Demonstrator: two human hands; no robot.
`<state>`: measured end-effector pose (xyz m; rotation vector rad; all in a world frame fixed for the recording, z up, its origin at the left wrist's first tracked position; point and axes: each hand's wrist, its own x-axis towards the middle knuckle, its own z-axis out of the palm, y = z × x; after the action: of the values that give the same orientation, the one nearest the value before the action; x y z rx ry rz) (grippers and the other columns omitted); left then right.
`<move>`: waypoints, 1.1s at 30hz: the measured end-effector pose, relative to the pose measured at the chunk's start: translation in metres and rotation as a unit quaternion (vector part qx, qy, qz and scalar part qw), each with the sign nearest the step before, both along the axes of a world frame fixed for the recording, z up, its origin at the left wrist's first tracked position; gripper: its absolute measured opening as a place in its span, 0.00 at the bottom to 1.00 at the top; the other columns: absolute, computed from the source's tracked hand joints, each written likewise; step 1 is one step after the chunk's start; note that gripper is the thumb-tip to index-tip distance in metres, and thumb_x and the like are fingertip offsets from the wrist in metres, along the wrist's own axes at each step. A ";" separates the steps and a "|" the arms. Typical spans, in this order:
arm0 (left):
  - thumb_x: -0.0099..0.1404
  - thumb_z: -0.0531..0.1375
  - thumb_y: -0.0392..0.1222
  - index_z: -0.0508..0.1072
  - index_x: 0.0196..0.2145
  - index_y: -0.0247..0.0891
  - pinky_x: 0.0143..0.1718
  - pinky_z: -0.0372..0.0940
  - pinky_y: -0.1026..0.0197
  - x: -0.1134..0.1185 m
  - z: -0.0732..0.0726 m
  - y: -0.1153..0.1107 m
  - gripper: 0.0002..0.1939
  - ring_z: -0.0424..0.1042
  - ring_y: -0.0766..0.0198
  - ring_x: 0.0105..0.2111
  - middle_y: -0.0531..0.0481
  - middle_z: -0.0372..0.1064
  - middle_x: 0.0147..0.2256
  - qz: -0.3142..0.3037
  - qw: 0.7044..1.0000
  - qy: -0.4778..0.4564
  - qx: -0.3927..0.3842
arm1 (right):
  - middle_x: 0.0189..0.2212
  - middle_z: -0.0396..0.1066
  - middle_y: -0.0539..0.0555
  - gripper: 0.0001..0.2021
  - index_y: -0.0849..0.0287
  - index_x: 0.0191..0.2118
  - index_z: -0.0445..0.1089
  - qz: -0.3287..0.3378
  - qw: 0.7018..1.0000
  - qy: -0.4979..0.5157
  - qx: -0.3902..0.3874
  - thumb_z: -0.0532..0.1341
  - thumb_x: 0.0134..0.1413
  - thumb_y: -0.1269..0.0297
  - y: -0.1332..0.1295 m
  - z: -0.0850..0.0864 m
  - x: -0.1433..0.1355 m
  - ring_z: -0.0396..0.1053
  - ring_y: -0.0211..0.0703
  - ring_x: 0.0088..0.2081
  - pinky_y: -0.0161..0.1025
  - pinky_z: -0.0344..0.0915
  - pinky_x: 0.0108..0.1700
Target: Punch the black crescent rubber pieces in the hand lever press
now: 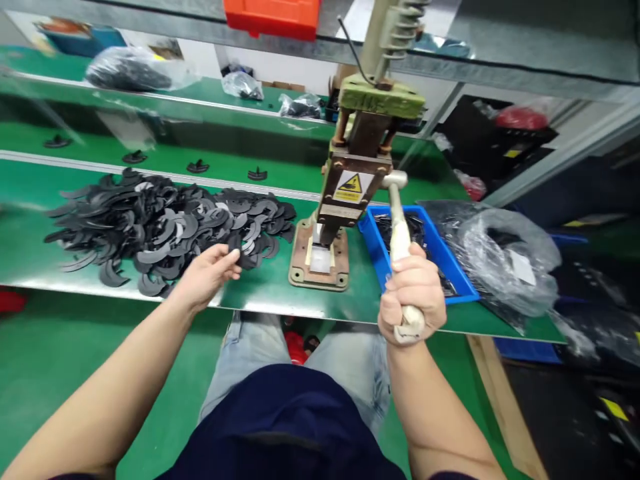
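Note:
My right hand is wrapped round the pale, tape-covered lever of a hand press. The lever stands raised on the press's right side. My left hand pinches a black curved plastic part between thumb and fingers, at the front right edge of a pile of similar parts. The press base is on the green table between my hands. A whitish block sits on that base, under the press head. My right palm hides part of the lever's grip.
Right of the press stands a blue bin of dark parts, with a clear plastic bag beside it. Behind the pile, several black parts lie spaced along a green strip. A metal shelf crosses overhead, carrying an orange box.

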<state>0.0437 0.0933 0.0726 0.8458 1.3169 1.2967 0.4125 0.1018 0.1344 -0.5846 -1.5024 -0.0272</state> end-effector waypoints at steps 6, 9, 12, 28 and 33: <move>0.69 0.67 0.62 0.63 0.38 0.41 0.21 0.67 0.66 0.092 -0.001 0.067 0.24 0.74 0.64 0.18 0.55 0.72 0.20 -0.203 0.974 0.103 -0.015 | 0.28 0.71 0.45 0.09 0.51 0.30 0.67 0.012 1.000 -0.013 -0.008 0.67 0.59 0.60 -0.002 -0.002 0.003 0.76 0.45 0.41 0.68 0.73 0.64; 0.71 0.67 0.57 0.63 0.39 0.40 0.22 0.69 0.66 0.113 -0.004 0.095 0.21 0.77 0.62 0.20 0.54 0.72 0.20 -0.241 0.961 0.135 -0.024 | 0.28 0.72 0.46 0.08 0.52 0.31 0.68 0.022 1.000 -0.012 -0.003 0.67 0.59 0.61 -0.002 -0.002 0.004 0.76 0.45 0.41 0.68 0.74 0.63; 0.72 0.67 0.54 0.64 0.41 0.40 0.23 0.70 0.65 0.124 -0.006 0.113 0.19 0.77 0.61 0.20 0.53 0.72 0.20 -0.267 0.950 0.154 -0.044 | 0.28 0.72 0.45 0.08 0.52 0.31 0.67 0.024 1.000 -0.013 -0.001 0.67 0.59 0.62 -0.002 -0.002 0.004 0.76 0.45 0.42 0.67 0.73 0.64; 0.72 0.65 0.48 0.73 0.52 0.38 0.19 0.61 0.66 0.149 0.010 0.123 0.15 0.70 0.63 0.15 0.55 0.68 0.17 -0.273 0.915 0.279 -0.101 | 0.29 0.71 0.45 0.07 0.52 0.32 0.67 0.032 0.999 -0.010 -0.001 0.66 0.59 0.62 -0.002 -0.003 0.005 0.76 0.44 0.43 0.66 0.72 0.64; 0.72 0.62 0.44 0.74 0.53 0.36 0.25 0.67 0.61 0.143 0.004 0.090 0.15 0.76 0.60 0.24 0.47 0.77 0.31 -0.256 0.925 0.273 0.070 | 0.29 0.74 0.47 0.06 0.54 0.30 0.69 0.038 0.999 -0.018 0.013 0.68 0.50 0.68 0.001 0.002 0.007 0.77 0.46 0.40 0.65 0.73 0.61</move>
<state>0.1866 0.1829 0.0765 1.6150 1.2962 0.7632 0.4199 0.1025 0.1363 -0.5079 -1.5559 0.0009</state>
